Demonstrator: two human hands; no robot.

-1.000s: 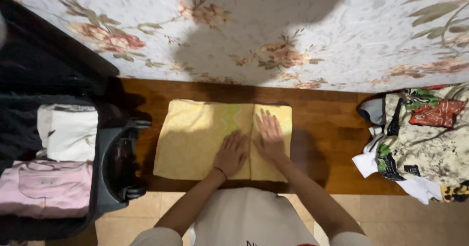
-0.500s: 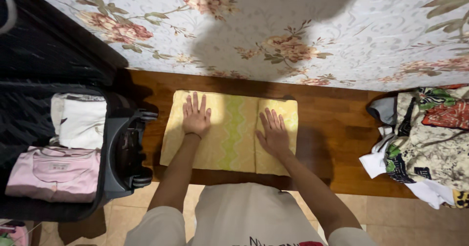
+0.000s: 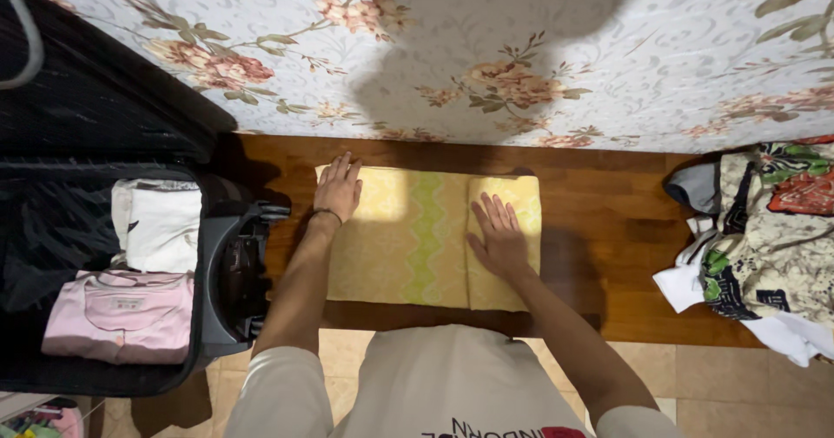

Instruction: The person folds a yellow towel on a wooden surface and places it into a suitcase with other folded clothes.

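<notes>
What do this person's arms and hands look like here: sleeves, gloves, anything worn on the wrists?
Both arms are bare from short, pale beige sleeves down. The left hand has a thin dark band at the wrist; the right hand shows no glove, ring or watch. No gloves on either.

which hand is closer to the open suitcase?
Left. The left hand lies on the yellow cloth's far-left corner, next to the suitcase; the right hand presses the cloth's right fold.

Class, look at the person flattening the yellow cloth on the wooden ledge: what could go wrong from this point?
1. The left hand sits at the yellow cloth's far left corner, so a pull there might undo the fold under the right hand.
2. The cloth's near edge lies close to the ledge edge; it could slide off.
3. The suitcase crowds the left arm.
</notes>
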